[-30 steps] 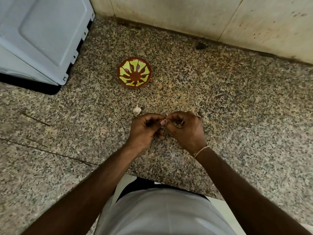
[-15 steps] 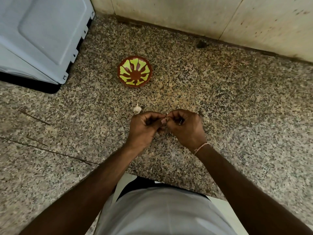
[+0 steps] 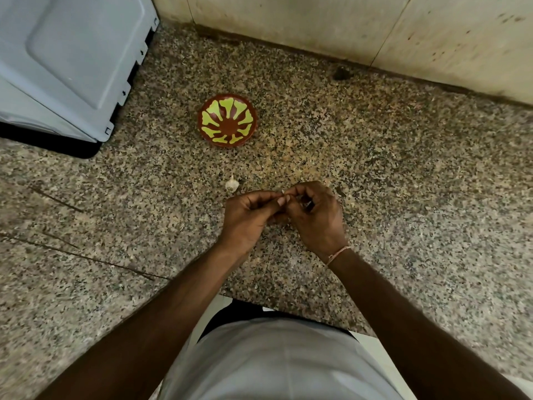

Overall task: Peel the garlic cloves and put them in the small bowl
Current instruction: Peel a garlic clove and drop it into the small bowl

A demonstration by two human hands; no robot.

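Little has moved since a moment ago: both hands stay pressed together at the countertop's near edge, working one small piece. Left to right, a grey appliance (image 3: 66, 62) fills the far left corner, the small bowl (image 3: 227, 120) sits mid-counter looking empty, an unpeeled garlic clove (image 3: 232, 184) lies just beside the left hand (image 3: 248, 217), and the right hand (image 3: 314, 217) meets it, fingers of both curled, pinching what seems a clove, mostly hidden. Likely light, firm, papery-skinned; best pinched at its tip over the speckled granite countertop (image 3: 403, 168) below the tiled wall (image 3: 317, 24).

Left hand (image 3: 248, 217) and right hand (image 3: 314, 217) together, fingers (image 3: 281, 201) curled, pinching
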